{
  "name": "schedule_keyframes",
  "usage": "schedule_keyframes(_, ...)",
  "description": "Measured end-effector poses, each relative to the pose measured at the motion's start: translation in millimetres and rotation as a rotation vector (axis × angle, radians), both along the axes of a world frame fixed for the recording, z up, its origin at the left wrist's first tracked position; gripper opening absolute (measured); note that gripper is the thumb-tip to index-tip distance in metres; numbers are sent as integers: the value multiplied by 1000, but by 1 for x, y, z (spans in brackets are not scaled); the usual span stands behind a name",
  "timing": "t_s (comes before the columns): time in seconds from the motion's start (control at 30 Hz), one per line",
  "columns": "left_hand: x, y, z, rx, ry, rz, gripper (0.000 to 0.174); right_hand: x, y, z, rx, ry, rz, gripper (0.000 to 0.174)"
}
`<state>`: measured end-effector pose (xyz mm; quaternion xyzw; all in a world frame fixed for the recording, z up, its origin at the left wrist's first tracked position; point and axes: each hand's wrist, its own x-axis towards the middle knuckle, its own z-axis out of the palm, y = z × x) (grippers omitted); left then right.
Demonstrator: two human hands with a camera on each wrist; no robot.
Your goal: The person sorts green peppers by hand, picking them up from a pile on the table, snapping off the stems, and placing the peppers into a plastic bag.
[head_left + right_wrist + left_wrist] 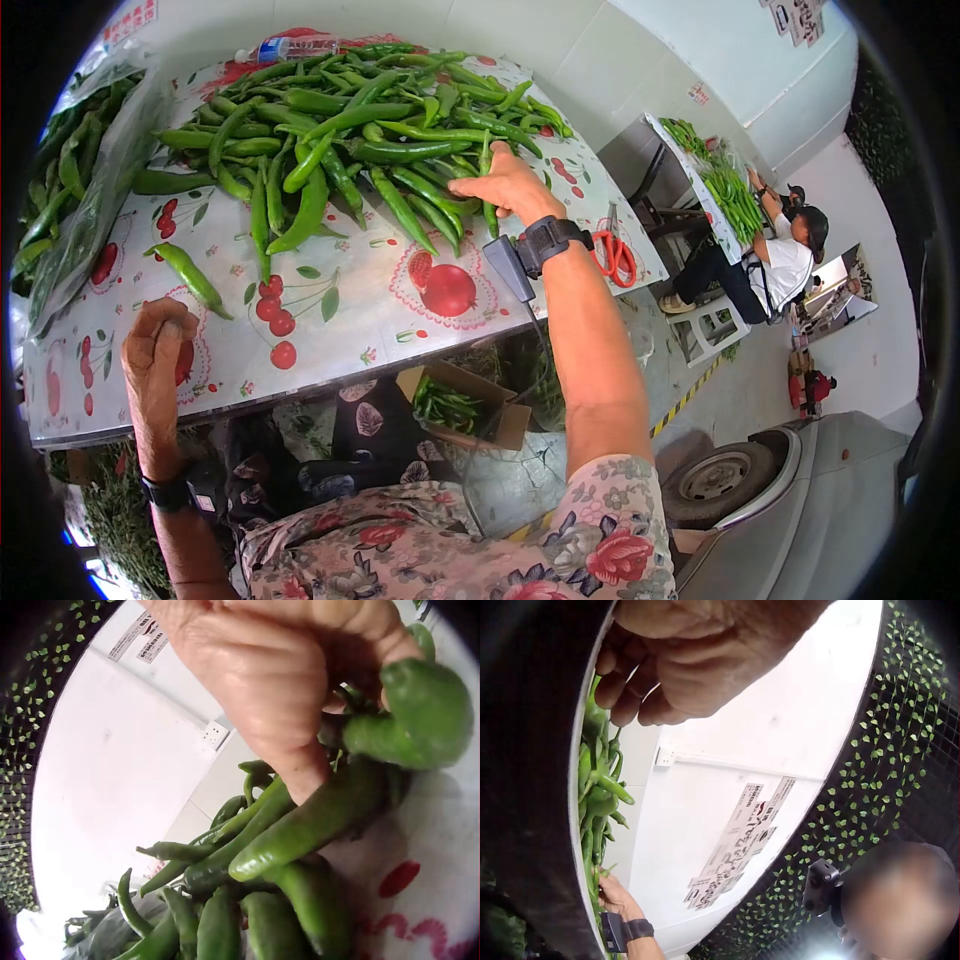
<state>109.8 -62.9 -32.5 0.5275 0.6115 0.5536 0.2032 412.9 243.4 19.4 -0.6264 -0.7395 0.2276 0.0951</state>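
A heap of long green peppers [350, 115] covers the back of the table. At its right edge my right hand [525, 188] grips a green pepper [427, 716] in its curled fingers. The thumb's tip rests against another pepper [315, 817] in the right wrist view. My left hand [158, 350] is held over the front left of the table, fingers loosely bent around nothing. A single pepper [192, 280] lies apart from the heap, just beyond that hand.
Red-handled scissors [613, 258] lie right of my right wrist. A clear plastic bag of peppers [80, 170] stands at the left, and a water bottle [290, 48] lies behind the heap. Below the table is a cardboard box [505, 420]. Another person [790, 255] sits at a farther table.
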Motion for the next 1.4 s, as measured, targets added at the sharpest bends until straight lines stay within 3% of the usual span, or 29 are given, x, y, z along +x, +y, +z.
schedule_keyframes(0.57,14,1,14,-112,-25,-10,16,4,4,-6,64,36,39,99)
schedule_keyframes(0.73,10,-4,18,-211,137,-21,17,4,7,-11,69,26,46,102)
schedule_keyframes(0.87,15,-9,52,-277,16,-129,25,3,5,-11,81,6,43,97)
schedule_keyframes(1.0,23,-4,68,-143,-22,-177,39,5,7,-15,110,21,67,99)
schedule_keyframes(1.1,25,5,84,-183,126,-230,30,6,12,-21,162,-13,80,100)
schedule_keyframes(1.2,8,18,77,-278,516,-155,27,7,18,-28,220,-49,99,100)
schedule_keyframes(1.3,-12,34,68,-55,639,-119,38,7,19,-26,174,-23,97,100)
schedule_keyframes(1.33,-23,43,64,81,811,-144,41,6,17,-23,135,-17,87,100)
schedule_keyframes(1.4,-36,49,57,73,881,-169,43,4,13,-17,60,-5,64,102)
